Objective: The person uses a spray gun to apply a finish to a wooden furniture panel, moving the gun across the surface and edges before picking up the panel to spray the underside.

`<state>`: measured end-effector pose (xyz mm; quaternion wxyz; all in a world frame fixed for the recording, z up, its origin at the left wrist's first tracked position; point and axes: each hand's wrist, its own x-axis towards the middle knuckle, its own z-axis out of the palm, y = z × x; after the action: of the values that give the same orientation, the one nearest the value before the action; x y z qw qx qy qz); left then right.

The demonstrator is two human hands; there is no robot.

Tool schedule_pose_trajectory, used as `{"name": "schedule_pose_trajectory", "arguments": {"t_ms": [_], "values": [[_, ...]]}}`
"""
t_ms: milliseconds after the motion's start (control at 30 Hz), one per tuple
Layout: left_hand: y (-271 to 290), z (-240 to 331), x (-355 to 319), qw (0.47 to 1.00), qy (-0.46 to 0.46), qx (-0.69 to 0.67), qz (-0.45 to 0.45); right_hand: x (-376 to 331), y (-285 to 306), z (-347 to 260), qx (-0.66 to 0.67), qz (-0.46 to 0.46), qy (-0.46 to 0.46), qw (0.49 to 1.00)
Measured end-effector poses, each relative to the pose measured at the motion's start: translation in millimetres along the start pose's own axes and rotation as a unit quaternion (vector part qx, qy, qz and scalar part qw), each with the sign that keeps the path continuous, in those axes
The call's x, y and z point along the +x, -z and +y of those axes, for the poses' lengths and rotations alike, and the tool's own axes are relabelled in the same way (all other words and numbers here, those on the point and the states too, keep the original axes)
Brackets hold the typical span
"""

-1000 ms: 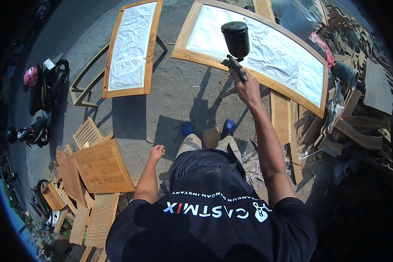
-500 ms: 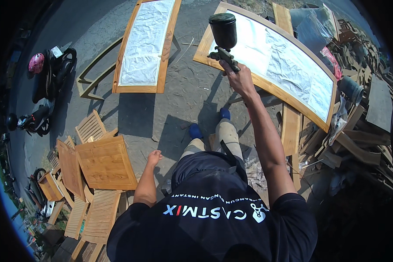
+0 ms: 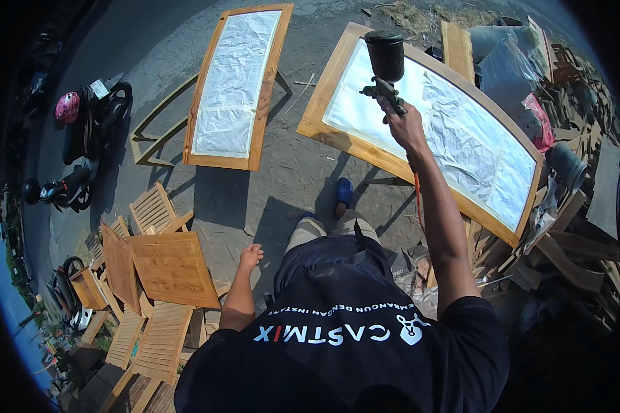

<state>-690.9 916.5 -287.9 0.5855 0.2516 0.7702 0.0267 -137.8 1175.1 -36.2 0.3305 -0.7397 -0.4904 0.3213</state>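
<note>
My right hand (image 3: 405, 126) is closed round the grip of a spray gun (image 3: 383, 93), which carries a dark round cup (image 3: 386, 55) on top. A thin orange-red hose (image 3: 418, 196) hangs below my right wrist. The gun is held above a wooden-framed panel (image 3: 324, 93) whose middle is covered with white paper (image 3: 461, 138). My left hand (image 3: 251, 256) hangs near my waist with its fingers curled in; whether anything lies inside them is hidden. Farther left stands a second wooden frame (image 3: 255, 141), also papered over, on a wooden stand (image 3: 145, 146).
At left, wooden panels (image 3: 172, 268) lean among slatted chairs (image 3: 160, 344). A motorbike (image 3: 83, 138) with a pink helmet (image 3: 67, 107) stands beyond them. Scrap wood (image 3: 565, 234), a grey bucket (image 3: 568, 165) and plastic sheeting (image 3: 506, 69) are heaped at right.
My right hand and the spray gun have shifted slightly rightward over the right panel. My feet have moved in a step, and the whole view has shifted. The left hand stays curled.
</note>
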Motion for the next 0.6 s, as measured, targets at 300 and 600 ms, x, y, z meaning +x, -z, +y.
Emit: {"name": "schedule_pose_trajectory", "arguments": {"t_ms": [300, 600], "values": [[-24.7, 54.5, -5.9, 0.999, -0.012, -0.025, 0.016, 108.5, 30.8, -0.4, -0.019, 0.072, -0.01, 0.997], [3.2, 69.6, 28.0, 1.0, -0.017, 0.002, -0.025, 181.7, 36.3, -18.1, -0.086, 0.168, 0.032, 0.982]]}}
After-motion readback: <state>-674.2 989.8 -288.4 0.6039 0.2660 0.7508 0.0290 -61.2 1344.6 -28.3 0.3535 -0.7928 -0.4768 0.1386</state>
